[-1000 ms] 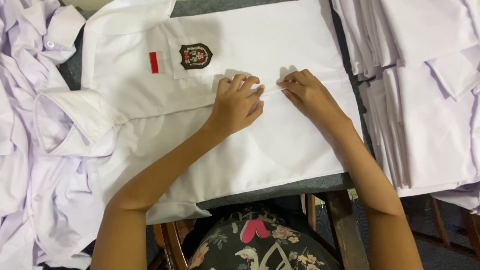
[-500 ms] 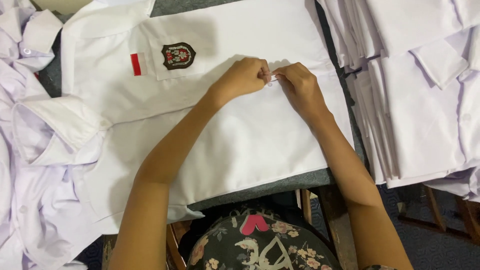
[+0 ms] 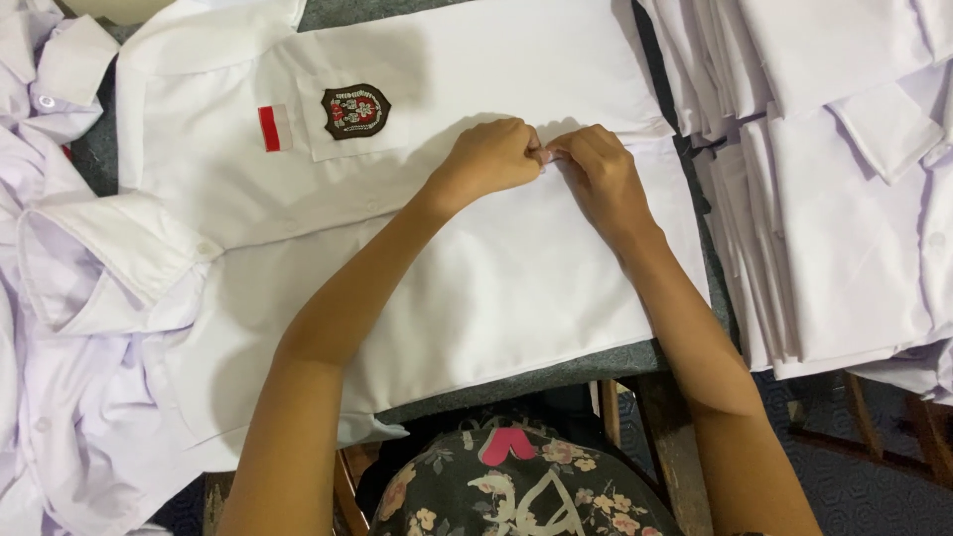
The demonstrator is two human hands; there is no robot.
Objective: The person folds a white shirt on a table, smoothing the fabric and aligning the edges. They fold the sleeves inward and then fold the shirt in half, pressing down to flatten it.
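A white short-sleeved shirt lies flat on the table, collar to the left, with a dark crest badge and a small red and white patch on its chest pocket. My left hand and my right hand meet fingertip to fingertip on the shirt's front placket, right of the pocket. Both pinch the placket's edge there. What lies between the fingertips is hidden.
A stack of folded white shirts fills the right side. Loose white shirts are heaped on the left. The table's grey top shows along its near edge, with wooden chair legs and a dark floor below.
My hands were spread apart on the placket; they have closed together into a pinch at one spot. The view has shifted slightly to the right.
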